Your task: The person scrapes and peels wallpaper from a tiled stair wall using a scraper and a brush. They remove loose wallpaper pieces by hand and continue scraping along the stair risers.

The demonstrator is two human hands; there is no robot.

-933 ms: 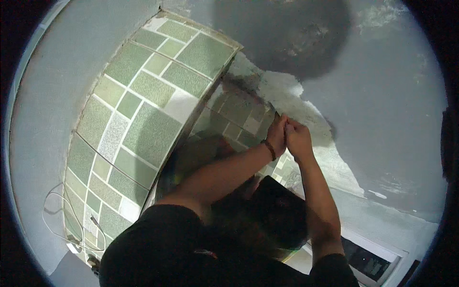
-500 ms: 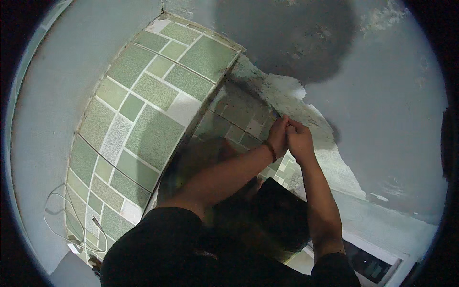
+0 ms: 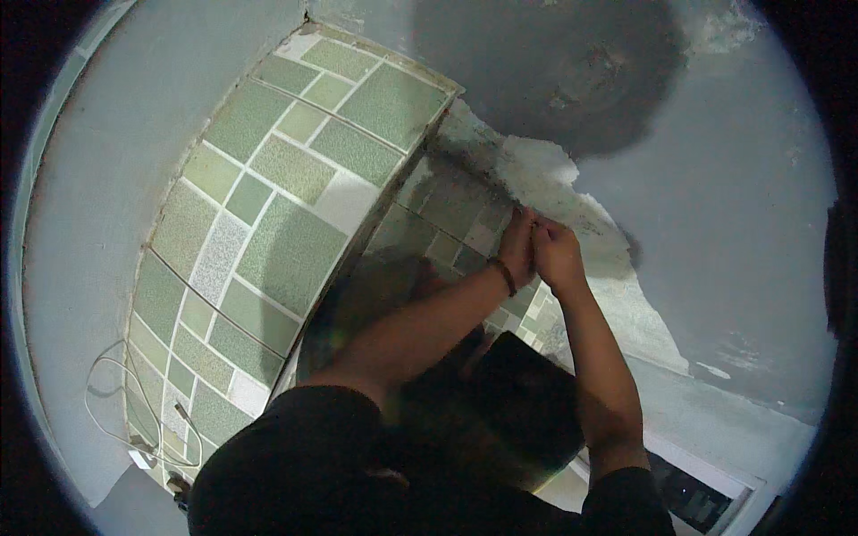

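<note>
Both hands meet at the foot of the wall, over a lower tiled surface [image 3: 435, 207]. My left hand [image 3: 518, 243], with a dark bead bracelet [image 3: 503, 276] at its wrist, is closed, its fingertips near the wall's lower edge. Close against it, my right hand [image 3: 558, 256] is closed too, fingers curled. Whatever they hold is hidden between the fingers. Beside them rises a bare, rough patch [image 3: 597, 228] of wall where the paint has peeled away in a ragged edge.
To the left, a raised ledge [image 3: 290, 205] is covered in green and white tiles. A pale cable [image 3: 161, 429] with a white plug [image 3: 141, 459] lies at its lower left. The grey painted wall [image 3: 733, 205] fills the right. A white frame [image 3: 737, 500] shows at lower right.
My hands have shifted very slightly, staying together at the same spot. A thin dark tip that stuck out past the left fingers no longer shows clearly.
</note>
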